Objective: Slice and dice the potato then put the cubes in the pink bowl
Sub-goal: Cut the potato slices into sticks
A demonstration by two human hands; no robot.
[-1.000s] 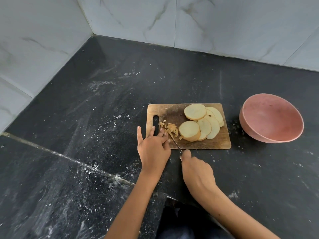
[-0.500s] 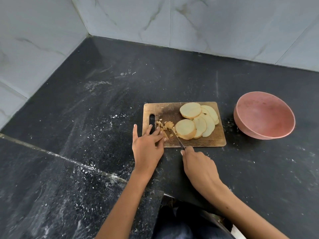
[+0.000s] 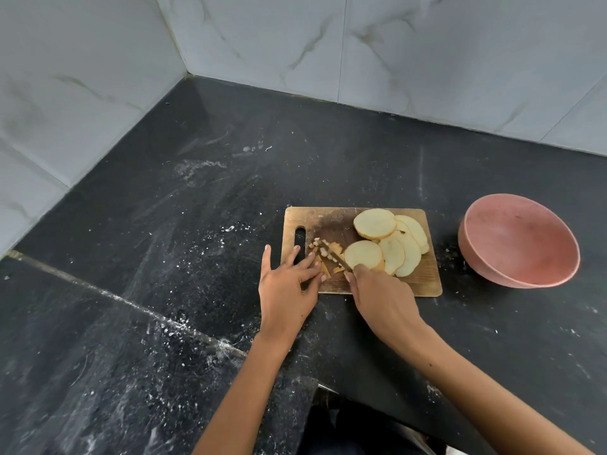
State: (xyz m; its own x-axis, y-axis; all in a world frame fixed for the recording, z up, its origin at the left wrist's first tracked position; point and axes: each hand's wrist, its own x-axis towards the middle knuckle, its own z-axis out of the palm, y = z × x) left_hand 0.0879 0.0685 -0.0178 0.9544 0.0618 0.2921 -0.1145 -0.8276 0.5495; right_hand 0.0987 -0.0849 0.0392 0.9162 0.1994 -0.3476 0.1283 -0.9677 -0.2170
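Five potato slices (image 3: 374, 223), one knife (image 3: 335, 256), one pink bowl (image 3: 522, 241), two hands.

Slices (image 3: 391, 244) on board (image 3: 423, 284), bowl (image 3: 519, 241) right.

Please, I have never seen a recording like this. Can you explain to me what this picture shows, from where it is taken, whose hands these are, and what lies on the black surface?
There is no machine here. A person wears a wide-angle camera on the head, which looks forward and down, so you see that person's own two hands from above.

On the black counter lies a wooden cutting board. On it are several round potato slices, overlapping, and a few small cut pieces near the board's handle slot.

The right hand grips a knife, whose blade lies among the small pieces. The left hand rests with straight fingers on the board's left end, its fingertips by the piece being cut.

To the right of the board stands a pink bowl. No potato is visible in it. Pale marbled tiles form the walls behind.
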